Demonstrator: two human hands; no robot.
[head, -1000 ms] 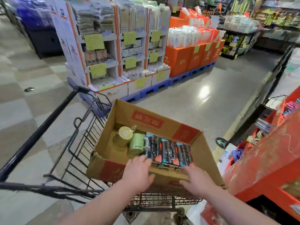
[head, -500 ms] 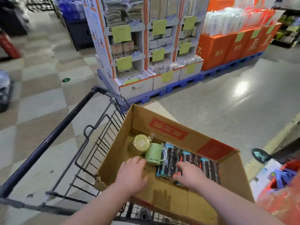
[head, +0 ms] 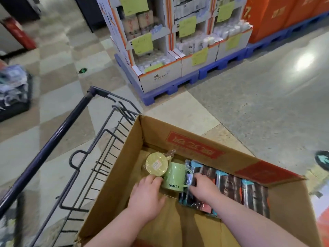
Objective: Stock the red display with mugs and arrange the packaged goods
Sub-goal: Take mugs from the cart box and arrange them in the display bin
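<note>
Cardboard box in cart: green mug on its side, touching wrapped yellow mug; packaged goods in a row to its right. Left hand bent against green mug, right hand on nearest package. Grip: cannot tell for either.

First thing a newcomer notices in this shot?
The open cardboard box in the cart draws the eye, both hands inside it. The left hand is at a green mug and a wrapped yellowish mug; the right hand lies on dark packages.
</note>
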